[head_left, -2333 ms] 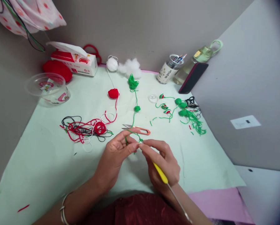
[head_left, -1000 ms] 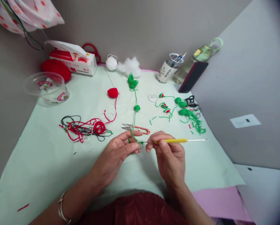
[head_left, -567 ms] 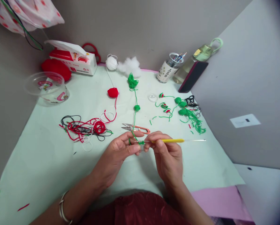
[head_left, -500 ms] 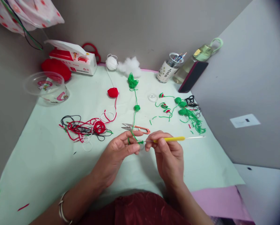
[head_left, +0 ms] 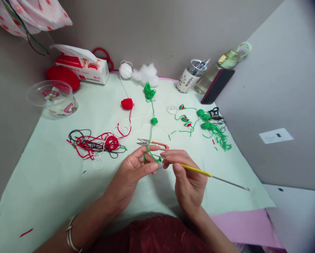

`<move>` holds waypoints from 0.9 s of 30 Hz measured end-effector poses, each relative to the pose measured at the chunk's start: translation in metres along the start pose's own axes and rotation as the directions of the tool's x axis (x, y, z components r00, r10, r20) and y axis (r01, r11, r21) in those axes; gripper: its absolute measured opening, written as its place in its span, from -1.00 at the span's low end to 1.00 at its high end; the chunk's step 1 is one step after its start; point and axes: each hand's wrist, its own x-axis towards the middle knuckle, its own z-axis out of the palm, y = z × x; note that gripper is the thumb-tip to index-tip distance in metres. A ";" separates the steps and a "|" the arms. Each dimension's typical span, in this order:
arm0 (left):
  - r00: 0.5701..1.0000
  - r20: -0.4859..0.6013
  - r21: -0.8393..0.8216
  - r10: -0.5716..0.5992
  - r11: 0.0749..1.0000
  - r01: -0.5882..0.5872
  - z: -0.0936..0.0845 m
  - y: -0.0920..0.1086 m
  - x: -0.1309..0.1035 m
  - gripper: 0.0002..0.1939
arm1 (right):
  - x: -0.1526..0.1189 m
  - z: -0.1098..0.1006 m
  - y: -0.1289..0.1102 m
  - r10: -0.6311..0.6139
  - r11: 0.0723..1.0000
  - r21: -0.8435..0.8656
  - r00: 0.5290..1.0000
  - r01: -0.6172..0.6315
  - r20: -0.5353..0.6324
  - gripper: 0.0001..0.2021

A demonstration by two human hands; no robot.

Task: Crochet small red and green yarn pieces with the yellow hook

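Between thumb and fingers, my left hand (head_left: 136, 167) pinches a small piece of green crochet (head_left: 159, 160), with green yarn looped over the fingers. My right hand (head_left: 187, 175) grips a crochet hook (head_left: 198, 170) by its yellow handle. The hook's thin front end reaches the green yarn, and its far end points down to the right. From my left hand the green strand runs up to a small green ball (head_left: 153, 121) and a green yarn bundle (head_left: 149, 92). Orange-handled thread snips (head_left: 157, 144) lie just behind my hands.
A tangle of red, black and white yarn (head_left: 94, 144) lies to the left. Small green-and-red crochet pieces (head_left: 185, 118) and green balls (head_left: 205, 125) lie to the right. Along the back stand a tissue box (head_left: 94, 72), white stuffing (head_left: 146, 75), a pen jar (head_left: 187, 80) and a phone (head_left: 217, 86).
The crochet hook has swung from nearly level to a slant, its rear end dropping and its front end rising. My right hand has turned with it; my left hand is nearly still.
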 end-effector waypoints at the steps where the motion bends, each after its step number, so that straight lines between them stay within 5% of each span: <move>1: 1.000 0.007 -0.001 -0.005 1.000 0.005 0.000 0.000 0.000 -0.62 | 0.001 0.000 0.000 0.025 0.999 0.029 1.000 -0.026 0.014 -0.82; 6: 0.998 0.012 0.003 -0.059 0.998 0.059 -0.002 0.003 0.000 -0.46 | 0.009 -0.002 0.001 0.256 0.911 0.323 0.965 -0.258 0.048 -0.82; 9: 0.999 0.002 -0.005 -0.046 0.999 0.046 -0.001 0.005 0.000 -0.55 | 0.012 -0.005 -0.001 0.273 0.904 0.325 0.960 -0.278 0.062 -0.78; 13: 0.999 -0.035 0.008 0.009 1.000 -0.009 0.001 0.005 -0.001 -0.59 | 0.005 -0.011 -0.007 -0.005 0.997 -0.081 0.998 0.010 0.062 -0.79; 15: 0.999 -0.040 -0.002 0.005 1.000 -0.005 0.001 0.004 -0.001 -0.53 | -0.002 -0.014 -0.008 -0.133 0.934 -0.314 0.981 0.172 0.141 -0.79; 18: 0.997 0.007 -0.075 -0.070 0.995 0.071 -0.001 0.003 -0.001 -0.41 | -0.007 -0.016 -0.007 -0.151 0.872 -0.430 0.964 0.234 0.220 -0.68; 21: 0.991 0.058 -0.122 -0.119 0.985 0.125 -0.002 0.004 0.000 -0.43 | -0.002 -0.015 -0.005 -0.159 0.903 -0.366 0.967 0.224 0.200 -0.74; 27: 0.997 -0.072 0.039 0.039 0.999 -0.036 0.000 0.005 -0.002 -0.56 | 0.009 -0.009 -0.003 0.071 0.996 0.052 0.997 -0.073 0.032 -0.77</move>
